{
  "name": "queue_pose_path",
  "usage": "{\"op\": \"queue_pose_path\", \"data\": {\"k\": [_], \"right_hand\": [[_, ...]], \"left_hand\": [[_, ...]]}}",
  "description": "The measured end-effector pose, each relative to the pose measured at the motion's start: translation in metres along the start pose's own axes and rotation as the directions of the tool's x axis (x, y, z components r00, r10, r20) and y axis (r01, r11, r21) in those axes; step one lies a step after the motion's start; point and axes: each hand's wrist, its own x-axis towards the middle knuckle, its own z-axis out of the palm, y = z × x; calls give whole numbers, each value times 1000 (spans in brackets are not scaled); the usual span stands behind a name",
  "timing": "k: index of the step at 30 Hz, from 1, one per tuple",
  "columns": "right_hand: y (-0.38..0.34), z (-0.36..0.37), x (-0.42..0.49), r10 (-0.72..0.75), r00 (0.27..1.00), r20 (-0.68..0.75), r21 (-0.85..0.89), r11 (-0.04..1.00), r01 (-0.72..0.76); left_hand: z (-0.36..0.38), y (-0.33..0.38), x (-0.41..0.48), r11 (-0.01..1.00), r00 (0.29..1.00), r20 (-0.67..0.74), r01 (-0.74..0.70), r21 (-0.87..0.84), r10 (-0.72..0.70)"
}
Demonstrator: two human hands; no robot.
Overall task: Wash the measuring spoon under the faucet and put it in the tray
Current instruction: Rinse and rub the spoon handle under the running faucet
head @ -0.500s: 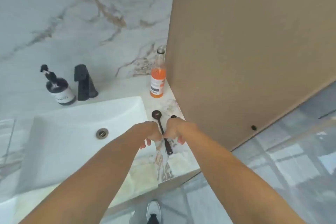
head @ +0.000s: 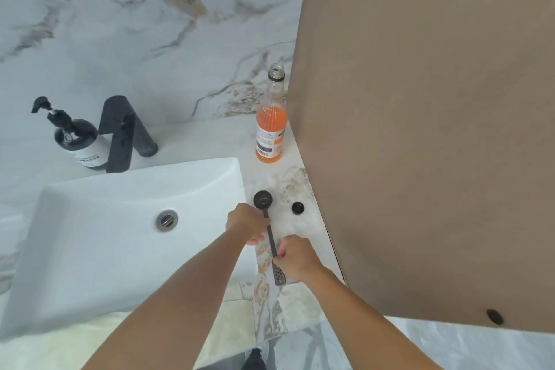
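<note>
A black long-handled measuring spoon [head: 263,199] lies over the marble counter to the right of the white sink [head: 99,237], bowl pointing away from me. My left hand [head: 248,225] grips the upper part of its handle just below the bowl. My right hand [head: 295,258] pinches the handle lower down, near the flat perforated end [head: 278,275]. The black faucet [head: 121,132] stands behind the sink at the left; no water runs. No tray is in view.
An open bottle of orange liquid [head: 270,126] stands at the counter's back right, its black cap [head: 298,208] lying beside the spoon. A dark soap pump bottle [head: 76,141] is left of the faucet. A brown panel [head: 420,129] walls off the right side.
My right hand has slid down the handle toward its perforated end, uncovering the black cap. My left hand still holds the handle near the bowl.
</note>
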Motion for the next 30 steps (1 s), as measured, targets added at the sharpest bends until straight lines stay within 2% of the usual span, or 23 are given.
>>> {"op": "queue_pose_path", "data": {"k": [6,10,12,16,18,19,21,22,25,27,30], "right_hand": [[-22,1,-4,10,1000,11,48,999,-11],[-76,4,-2,-21,998,53,69,997,18],[-104,10,0,-33,994,107,75,997,25],[-181,38,2,-65,949,307,29,998,59],[-219,42,6,-104,941,323,11,994,107],[-237,40,8,-131,949,286,17,991,132],[-274,28,14,-186,974,132,113,979,171],[-293,18,16,-197,979,49,217,959,182],[-342,-7,18,-154,983,-102,549,816,184],[-363,-15,16,-110,988,-105,653,742,152],[-375,-18,9,-88,996,29,808,589,28]], "left_hand": [[-24,-1,-6,968,993,117,21,-252,9],[-74,-21,-15,904,970,220,4,-428,100],[-102,-33,-17,898,974,200,-7,-441,106],[-179,-82,-16,880,987,127,-24,-474,96],[-214,-110,-15,882,994,87,-16,-472,65],[-229,-123,-14,882,996,78,-10,-472,52],[-253,-146,-13,877,996,79,2,-480,40],[-262,-155,-12,876,996,82,10,-483,34],[-276,-169,-8,884,994,103,24,-467,27],[-277,-167,-4,888,992,118,10,-459,50],[-269,-155,-2,891,991,125,14,-455,49]]}}
